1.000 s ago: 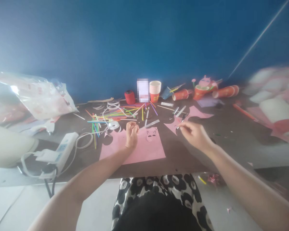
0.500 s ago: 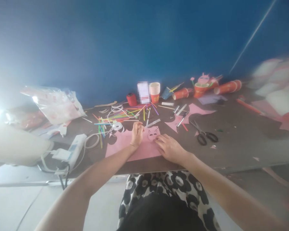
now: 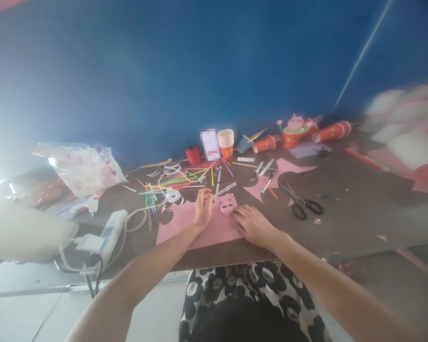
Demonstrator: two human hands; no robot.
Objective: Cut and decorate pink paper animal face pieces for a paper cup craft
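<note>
A pink paper animal face (image 3: 227,205), with two ears and dark eyes drawn on it, is in front of me over a larger pink sheet (image 3: 180,227). My left hand (image 3: 203,209) hovers just left of the face, its fingers curled together; anything tiny between them is too small to make out. From the right, the fingertips of my right hand (image 3: 251,224) grip the lower right edge of the face. The sheet's far edge has curved bites cut out of it. Dark-handled scissors (image 3: 301,202) lie open to the right of my right hand.
Coloured sticks (image 3: 180,178) and a white cable (image 3: 173,194) lie behind the sheet. Stacked paper cups (image 3: 227,144) and a red thread spool (image 3: 192,156) stand near the wall. A power strip (image 3: 112,232) is at left, a decorated cup (image 3: 294,135) at back right.
My head view has tilted slightly, so the table appears a little lower. Both hands stay in nearly the same places around the paper face.
</note>
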